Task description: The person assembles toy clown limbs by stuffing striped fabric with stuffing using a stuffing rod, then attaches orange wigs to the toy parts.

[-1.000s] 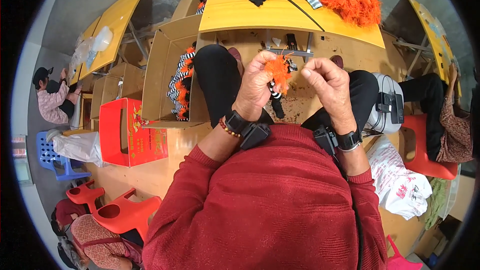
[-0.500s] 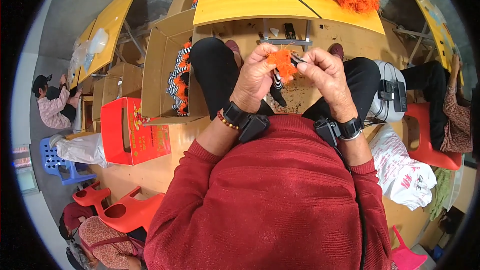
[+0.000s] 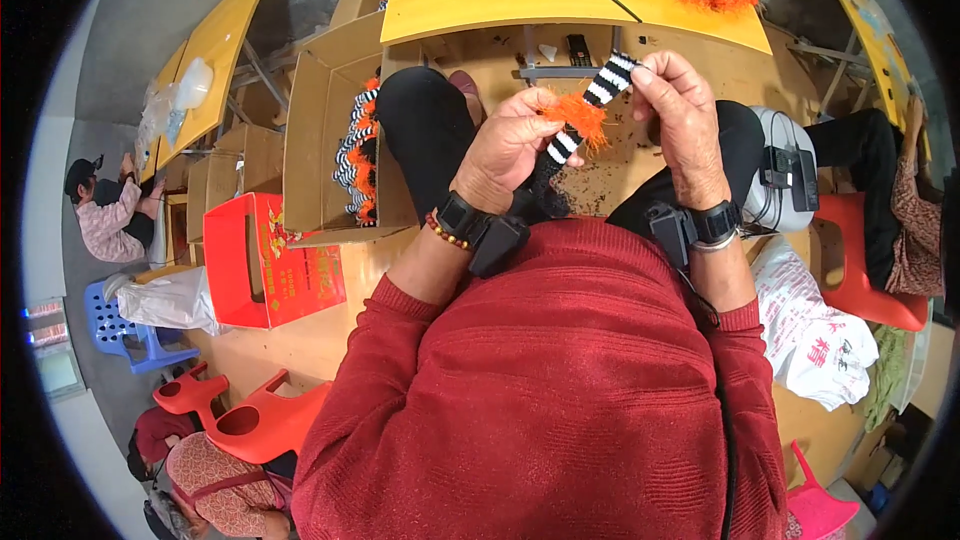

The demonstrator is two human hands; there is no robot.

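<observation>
Since a moment ago your hands have drawn apart, your right hand (image 3: 685, 110) pinching the black-and-white striped strip (image 3: 606, 82) taut while your left hand (image 3: 510, 145) grips its orange fluff (image 3: 578, 116) above your lap, so pulling harder may tear the fluff loose

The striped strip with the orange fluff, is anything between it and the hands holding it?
Nothing visible. The left hand grips the striped strip at its orange fluff, and the right hand pinches the strip's upper end directly. Both touch it bare, with no other object between fingers and fabric.
</observation>
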